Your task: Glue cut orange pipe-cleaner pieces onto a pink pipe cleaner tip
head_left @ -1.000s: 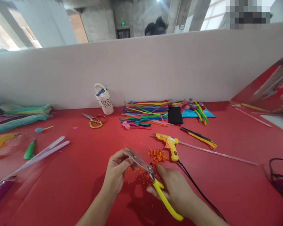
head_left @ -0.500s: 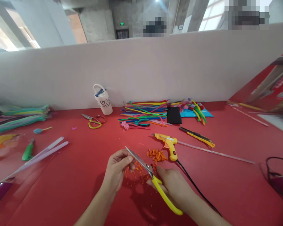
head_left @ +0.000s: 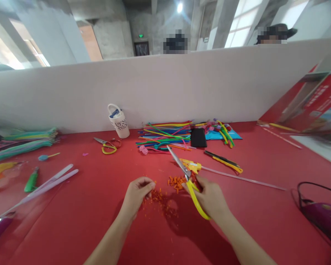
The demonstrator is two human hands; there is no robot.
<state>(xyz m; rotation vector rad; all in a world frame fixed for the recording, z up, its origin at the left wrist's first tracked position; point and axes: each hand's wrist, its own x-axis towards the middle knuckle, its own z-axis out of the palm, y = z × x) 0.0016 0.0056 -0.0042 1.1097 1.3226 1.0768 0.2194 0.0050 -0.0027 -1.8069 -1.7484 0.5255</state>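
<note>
My right hand [head_left: 211, 197] is closed around the yellow handle of a pair of scissors [head_left: 194, 198]. The blades point up and away to the left, raised above the table. To the left, my left hand [head_left: 139, 193] is closed in a pinch, with a bit of orange showing at the fingertips; most of it is hidden by the fingers. A small pile of cut orange pieces [head_left: 175, 183] lies between the hands, partly behind the scissors. Fine orange scraps [head_left: 160, 198] are scattered nearer to me. A yellow glue gun [head_left: 193, 166] lies behind my right hand, which partly covers it.
Along the white partition [head_left: 154, 88] stand a white tumbler [head_left: 120, 123], colourful pipe cleaners [head_left: 165, 134] and a black phone [head_left: 198, 137]. A second pair of scissors [head_left: 109, 147] and a yellow-black cutter [head_left: 223, 161] lie on the red table [head_left: 99, 213]. A purple tool [head_left: 322, 221] sits at right.
My right hand has lifted the scissors up and to the right, away from my left hand. My left hand stays pinched in nearly the same place. The view has tilted slightly.
</note>
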